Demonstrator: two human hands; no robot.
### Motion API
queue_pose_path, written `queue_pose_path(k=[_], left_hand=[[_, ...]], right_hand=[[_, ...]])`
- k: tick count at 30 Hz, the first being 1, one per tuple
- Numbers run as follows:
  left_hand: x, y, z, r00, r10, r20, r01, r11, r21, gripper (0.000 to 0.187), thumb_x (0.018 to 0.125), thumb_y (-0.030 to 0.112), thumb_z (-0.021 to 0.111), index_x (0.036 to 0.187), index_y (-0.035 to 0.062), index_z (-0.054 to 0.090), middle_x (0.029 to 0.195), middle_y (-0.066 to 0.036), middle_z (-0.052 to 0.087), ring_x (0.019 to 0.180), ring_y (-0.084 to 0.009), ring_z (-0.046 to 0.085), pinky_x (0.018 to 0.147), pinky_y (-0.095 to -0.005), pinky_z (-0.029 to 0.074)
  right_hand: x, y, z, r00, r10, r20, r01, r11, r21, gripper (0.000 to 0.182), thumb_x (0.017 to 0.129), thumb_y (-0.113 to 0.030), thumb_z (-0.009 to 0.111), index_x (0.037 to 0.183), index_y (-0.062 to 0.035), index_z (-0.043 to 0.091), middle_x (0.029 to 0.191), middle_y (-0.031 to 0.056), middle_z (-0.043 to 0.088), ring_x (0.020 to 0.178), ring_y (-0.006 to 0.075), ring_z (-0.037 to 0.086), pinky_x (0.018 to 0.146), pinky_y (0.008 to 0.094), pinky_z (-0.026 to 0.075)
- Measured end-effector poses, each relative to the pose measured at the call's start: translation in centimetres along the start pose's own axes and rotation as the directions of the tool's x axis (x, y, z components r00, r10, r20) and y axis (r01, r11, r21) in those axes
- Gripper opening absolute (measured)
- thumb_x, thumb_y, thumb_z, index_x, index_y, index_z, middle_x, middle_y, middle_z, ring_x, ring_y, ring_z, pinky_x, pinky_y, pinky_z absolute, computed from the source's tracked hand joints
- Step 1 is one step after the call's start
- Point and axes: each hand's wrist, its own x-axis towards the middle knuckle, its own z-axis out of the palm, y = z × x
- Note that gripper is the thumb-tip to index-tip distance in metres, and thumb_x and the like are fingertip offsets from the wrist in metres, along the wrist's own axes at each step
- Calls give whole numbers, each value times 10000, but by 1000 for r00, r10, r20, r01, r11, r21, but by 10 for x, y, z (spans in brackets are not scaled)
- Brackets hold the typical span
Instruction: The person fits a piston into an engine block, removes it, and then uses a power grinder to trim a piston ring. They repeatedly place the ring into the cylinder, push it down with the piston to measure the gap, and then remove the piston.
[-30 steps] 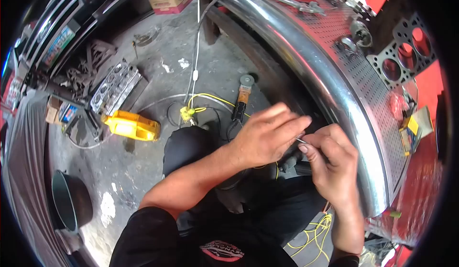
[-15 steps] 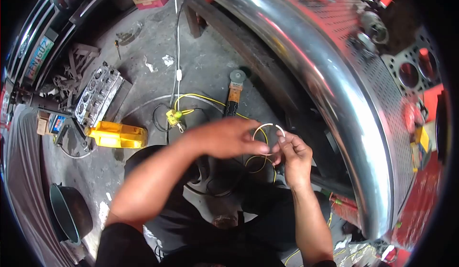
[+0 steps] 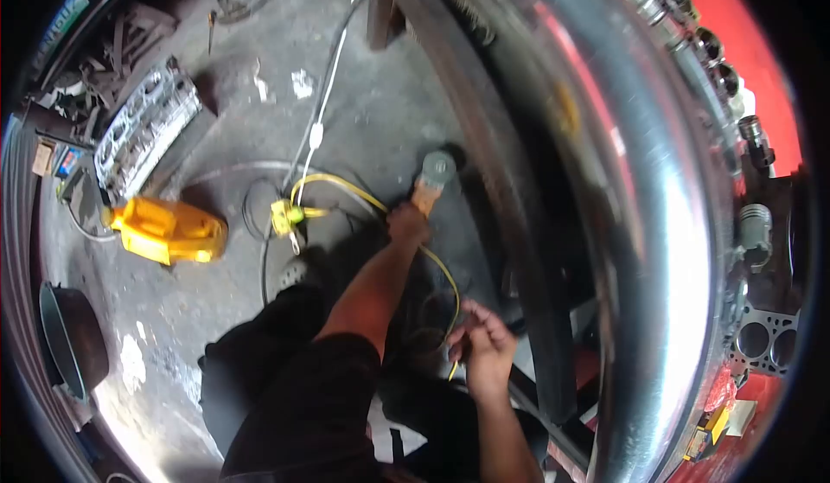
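Observation:
My left hand (image 3: 408, 225) reaches down to the floor and is closed around the orange body of an angle grinder (image 3: 427, 196). The grinder's grey disc (image 3: 439, 167) points away from me. Above my lap, my right hand (image 3: 486, 351) is curled with its fingertips pinched together. A thin piston ring is in those fingers; its outline is very faint against the dark background. The yellow cord (image 3: 453, 284) passes just behind the right fingertips.
A long chrome bumper (image 3: 657, 223) curves along my right, beside a dark metal beam (image 3: 484, 111). Pistons (image 3: 755, 228) and a gasket (image 3: 752, 340) lie beyond it. Left are a yellow jug (image 3: 173, 228), a cylinder head (image 3: 147, 128), a black basin (image 3: 73, 340) and a yellow-green cord connector (image 3: 284, 217).
My left hand has left the piston ring and moved down and forward onto the angle grinder. The right hand has lowered towards my lap. The view has shifted and tilted right.

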Motion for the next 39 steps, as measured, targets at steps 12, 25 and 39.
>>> queue_pose_path(k=[12, 25, 39], left_hand=[[-106, -51, -100, 936, 79, 344, 201, 681, -704, 536, 722, 316, 849, 1041, -90, 707, 867, -136, 710, 789, -258, 700, 704, -391, 555], [-384, -38, -309, 950, 308, 44, -81, 384, -920, 530, 927, 507, 640, 1074, 6, 548, 731, -137, 623, 559, -275, 665, 505, -400, 576], [-446, -22, -341, 705, 698, -126, -364, 204, -909, 544, 811, 289, 778, 1172, -67, 582, 922, -182, 677, 783, -286, 710, 650, -399, 607]], right_hand=[[-48, -48, 5, 984, -145, 108, 106, 946, 306, 216, 1049, -146, 571, 1161, 3, 680, 623, 80, 608, 447, 111, 491, 435, 252, 408], [-176, -37, -2, 901, -424, 98, 333, 816, 473, 215, 1024, -128, 577, 1164, 9, 666, 658, 136, 661, 425, 132, 520, 422, 260, 430], [-194, -51, -9, 878, -475, 60, 452, 864, 222, 215, 1032, -109, 545, 1158, 21, 661, 676, 132, 669, 455, 128, 548, 434, 237, 429]])
